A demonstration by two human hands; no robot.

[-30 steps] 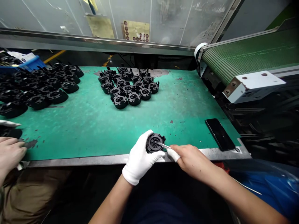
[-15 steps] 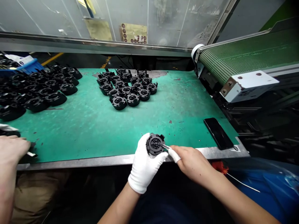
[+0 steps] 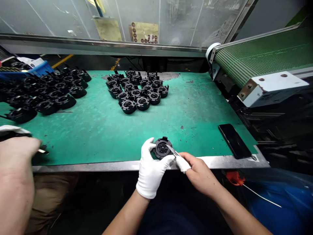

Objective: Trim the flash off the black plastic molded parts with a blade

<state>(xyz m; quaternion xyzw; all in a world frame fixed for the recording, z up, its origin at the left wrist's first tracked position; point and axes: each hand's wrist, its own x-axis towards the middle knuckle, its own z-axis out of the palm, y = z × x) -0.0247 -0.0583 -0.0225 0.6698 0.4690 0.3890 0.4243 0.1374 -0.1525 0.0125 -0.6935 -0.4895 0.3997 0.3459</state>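
Note:
Near the front edge of the green-topped table, my left hand [image 3: 152, 168] in a white glove grips a round black plastic part [image 3: 161, 148] by its rim. The part's ribbed face is turned up, and a tab sticks out at its far side. My right hand [image 3: 195, 168], bare but for a white cover on the thumb, is closed on a slim metal blade [image 3: 172, 150] that looks like a trimming knife. Its tip rests at or just over the part's face; contact is hard to tell. The knife's handle is hidden in my fingers.
Several black round parts [image 3: 142, 103] stand mid-table, with a larger group [image 3: 66, 101] at left by a blue bin [image 3: 42, 69]. A co-worker's hand [image 3: 19, 150] is at the left edge. A phone [image 3: 234, 141] lies right, below a green conveyor [image 3: 264, 49].
The black part has turned in my left hand, its tab now pointing away from me. My left fingers have shifted on the rim, and the blade sits nearer the part's right side.

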